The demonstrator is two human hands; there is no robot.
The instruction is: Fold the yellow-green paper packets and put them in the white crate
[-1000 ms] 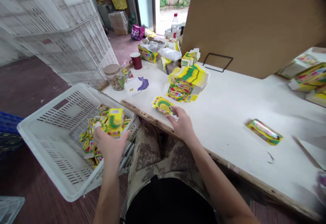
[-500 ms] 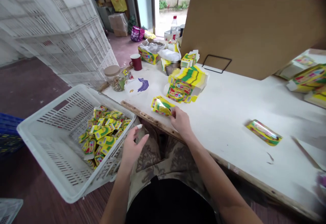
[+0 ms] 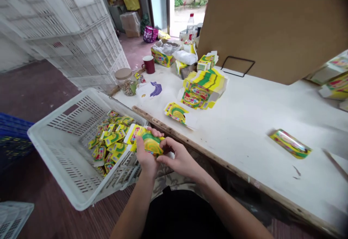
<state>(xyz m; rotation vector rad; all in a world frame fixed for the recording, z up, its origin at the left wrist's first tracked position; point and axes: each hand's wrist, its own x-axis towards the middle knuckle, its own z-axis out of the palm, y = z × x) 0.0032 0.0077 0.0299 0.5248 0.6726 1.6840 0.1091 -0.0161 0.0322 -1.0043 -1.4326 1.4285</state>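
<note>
A yellow and green printed carton (image 3: 149, 142) is held between my two hands, above the gap between basket and table edge. My left hand (image 3: 147, 157) grips it from the left, thumb on the near face and fingers behind. My right hand (image 3: 178, 156) pinches its right end. Another flat carton (image 3: 176, 112) of the same print lies on the table just beyond my hands. Behind that one rests a stack of flattened cartons (image 3: 202, 90). The white basket (image 3: 58, 175) on my left holds a heap of small yellow-green boxes (image 3: 114, 137).
On the white table (image 3: 261, 104) stand a red mug (image 3: 148, 65), a lidded jar (image 3: 126, 82) and a printed box (image 3: 163, 56). A curled carton (image 3: 290, 143) lies at right. A large cardboard box (image 3: 272, 25) rises behind. White crates (image 3: 73, 28) are stacked at left.
My right hand has lifted a carton off the table and brought it left and nearer to me. My left hand has closed on it too. The view has shifted slightly.
</note>
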